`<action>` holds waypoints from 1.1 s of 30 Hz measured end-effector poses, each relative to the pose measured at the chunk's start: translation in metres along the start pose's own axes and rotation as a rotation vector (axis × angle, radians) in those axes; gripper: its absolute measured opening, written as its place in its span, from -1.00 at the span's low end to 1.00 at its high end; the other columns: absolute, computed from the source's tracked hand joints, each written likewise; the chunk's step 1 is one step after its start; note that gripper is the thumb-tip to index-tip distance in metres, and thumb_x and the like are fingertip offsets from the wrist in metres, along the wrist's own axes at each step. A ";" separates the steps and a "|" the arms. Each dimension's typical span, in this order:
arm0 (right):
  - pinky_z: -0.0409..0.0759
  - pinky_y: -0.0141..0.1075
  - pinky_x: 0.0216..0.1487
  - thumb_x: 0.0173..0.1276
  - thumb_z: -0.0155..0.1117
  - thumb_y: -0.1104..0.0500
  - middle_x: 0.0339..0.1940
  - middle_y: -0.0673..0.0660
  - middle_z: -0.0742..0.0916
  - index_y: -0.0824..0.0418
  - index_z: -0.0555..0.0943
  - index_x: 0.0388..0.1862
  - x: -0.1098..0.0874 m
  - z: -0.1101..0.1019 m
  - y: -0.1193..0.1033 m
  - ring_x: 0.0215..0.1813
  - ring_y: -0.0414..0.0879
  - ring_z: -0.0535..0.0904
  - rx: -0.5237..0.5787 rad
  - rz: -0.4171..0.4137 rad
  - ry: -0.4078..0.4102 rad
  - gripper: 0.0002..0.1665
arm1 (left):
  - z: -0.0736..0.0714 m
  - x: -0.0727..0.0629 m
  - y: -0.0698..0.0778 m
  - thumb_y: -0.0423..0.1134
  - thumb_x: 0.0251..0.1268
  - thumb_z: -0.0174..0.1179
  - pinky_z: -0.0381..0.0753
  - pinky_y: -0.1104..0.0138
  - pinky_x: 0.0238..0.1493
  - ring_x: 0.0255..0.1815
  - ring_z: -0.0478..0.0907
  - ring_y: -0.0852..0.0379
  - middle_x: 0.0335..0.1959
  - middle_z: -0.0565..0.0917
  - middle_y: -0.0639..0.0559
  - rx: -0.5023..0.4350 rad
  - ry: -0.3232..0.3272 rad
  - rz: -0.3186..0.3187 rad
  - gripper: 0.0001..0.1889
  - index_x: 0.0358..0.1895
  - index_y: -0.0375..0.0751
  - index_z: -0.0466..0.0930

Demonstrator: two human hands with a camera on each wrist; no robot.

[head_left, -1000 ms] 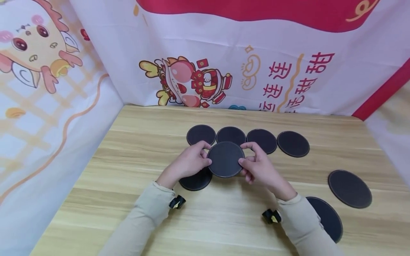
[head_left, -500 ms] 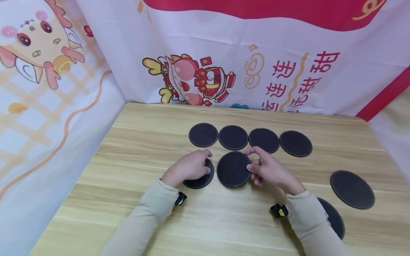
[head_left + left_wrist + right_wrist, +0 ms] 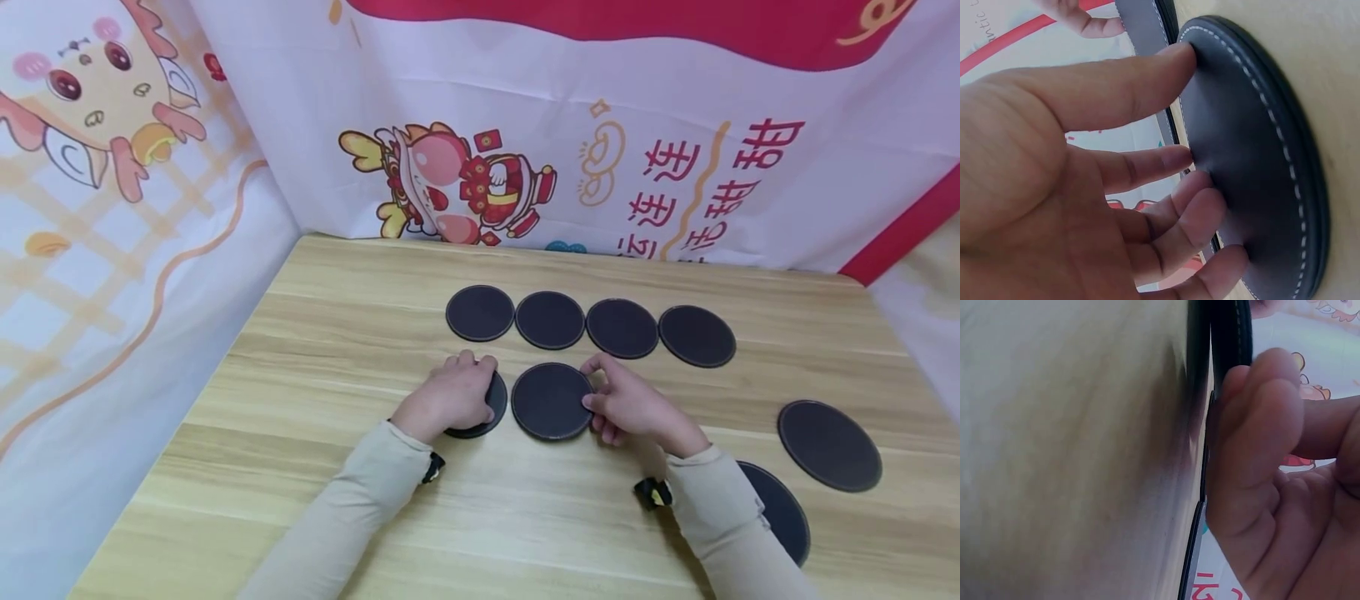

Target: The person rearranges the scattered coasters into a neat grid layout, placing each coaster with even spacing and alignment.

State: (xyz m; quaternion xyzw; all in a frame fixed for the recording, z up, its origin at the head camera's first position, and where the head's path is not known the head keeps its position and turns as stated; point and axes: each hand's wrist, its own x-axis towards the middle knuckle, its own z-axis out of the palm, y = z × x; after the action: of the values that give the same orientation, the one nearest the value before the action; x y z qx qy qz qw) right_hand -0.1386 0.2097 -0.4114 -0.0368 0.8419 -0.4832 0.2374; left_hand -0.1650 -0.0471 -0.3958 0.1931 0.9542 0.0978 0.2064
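Note:
Two round black coasters with pale edge stitching are under my hands, side by side in the head view. My left hand (image 3: 452, 395) covers part of the left coaster (image 3: 497, 400). In the left wrist view, its thumb and fingertips touch the top face of that coaster (image 3: 1241, 144), whose edge looks thick. My right hand (image 3: 628, 402) pinches the right edge of the other coaster (image 3: 551, 402) between thumb and fingers. A narrow gap shows between this coaster (image 3: 1235, 331) and the table in the right wrist view.
A row of several black coasters (image 3: 550, 320) lies behind my hands on the wooden table (image 3: 337, 333). Another coaster (image 3: 829, 445) lies at the right, and one more (image 3: 783, 517) is partly behind my right sleeve. A printed cloth (image 3: 465, 75) hangs beyond the table's back edge.
My left hand has let go of the right-hand coaster and moved left and down onto the coaster beside it. My right hand has brought its coaster lower, toward the table.

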 end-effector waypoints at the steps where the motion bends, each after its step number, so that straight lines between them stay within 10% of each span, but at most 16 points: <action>1: 0.59 -0.20 -0.65 0.54 0.05 0.40 -0.60 0.23 0.60 0.30 0.21 0.32 0.000 0.000 0.000 -0.70 -0.07 0.53 -0.009 0.003 0.001 -0.55 | 0.000 0.000 0.001 -0.13 0.28 0.39 0.45 0.02 0.08 0.13 0.39 -0.16 0.18 0.43 -0.28 -0.001 -0.001 -0.001 -0.30 0.44 -0.22 0.34; 33: 0.62 -0.16 -0.63 0.53 -0.02 0.42 -0.62 0.21 0.62 0.34 0.30 0.31 -0.002 0.009 -0.008 -0.68 -0.03 0.59 -0.202 0.044 0.017 -0.59 | 0.016 -0.004 0.021 0.17 0.34 0.28 0.49 -0.10 0.07 0.16 0.42 -0.25 0.13 0.46 -0.30 0.087 0.146 -0.072 -0.31 0.36 -0.23 0.42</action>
State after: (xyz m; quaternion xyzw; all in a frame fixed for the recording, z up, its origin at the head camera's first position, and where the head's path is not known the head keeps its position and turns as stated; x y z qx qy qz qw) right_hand -0.1345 0.1992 -0.4079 -0.0378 0.8889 -0.3909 0.2360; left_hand -0.1478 -0.0281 -0.4036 0.1599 0.9764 0.0628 0.1310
